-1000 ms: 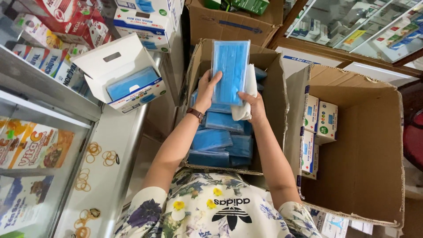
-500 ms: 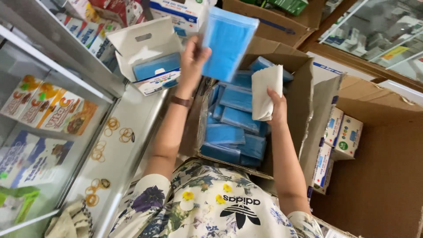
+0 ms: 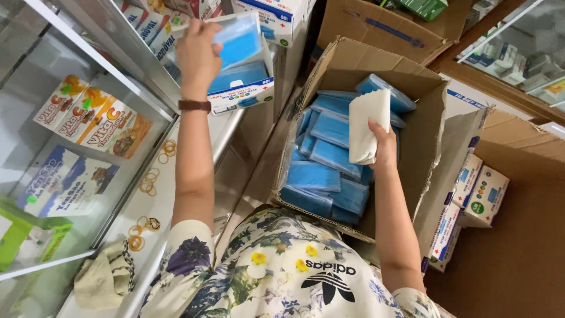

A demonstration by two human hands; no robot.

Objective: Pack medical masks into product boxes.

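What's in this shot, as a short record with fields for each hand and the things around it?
left hand: holds a blue mask pack over the open white box
right hand: holds a folded white sheet above the carton
carton contents: stacked blue packs
counter: rubber bands, cloth
second carton: small white boxes

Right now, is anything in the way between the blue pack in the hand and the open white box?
Nothing visible blocks it. The left hand holds the blue mask pack just above the open white box, whose lid flap is up. The right hand holds a white cloth over the cardboard carton.
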